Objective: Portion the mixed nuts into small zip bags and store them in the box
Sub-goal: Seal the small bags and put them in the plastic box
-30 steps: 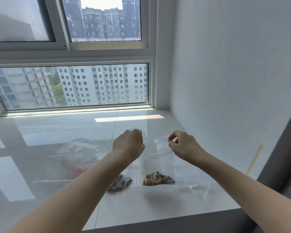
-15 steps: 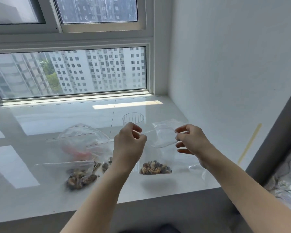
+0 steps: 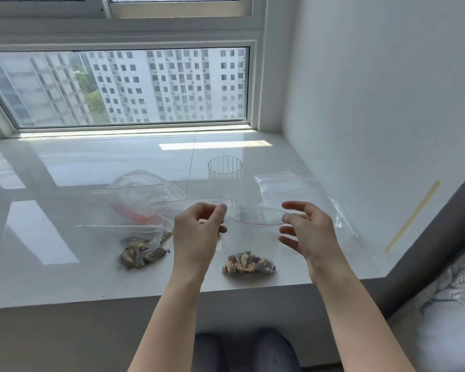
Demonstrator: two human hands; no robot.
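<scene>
1. At the left of the white sill (image 3: 65, 277), a small zip bag (image 3: 142, 247) is seen lying flat with mixed nuts gathered at its lower end.
2. Behind it, a larger clear bag (image 3: 142, 194) is noted — puffed up, with something red inside that cannot be made out.
3. The left hand (image 3: 199, 232) is held above the sill; its thumb and fingers are pinched on the left end of an open bag mouth.
4. Between the hands, the held zip bag (image 3: 250, 237) hangs with its red-lined mouth spread into an oval; its nuts (image 3: 249, 263) are settled at the bottom, at the sill surface.
5. A ribbed clear cup (image 3: 225, 171) stands upright behind the held bag.
6. The right hand (image 3: 309, 232) is closed on the mouth's right end by thumb and forefinger — the other fingers are spread loose.
7. Empty clear bags (image 3: 293, 189) are seen lying flat at the right, near the wall.
</scene>
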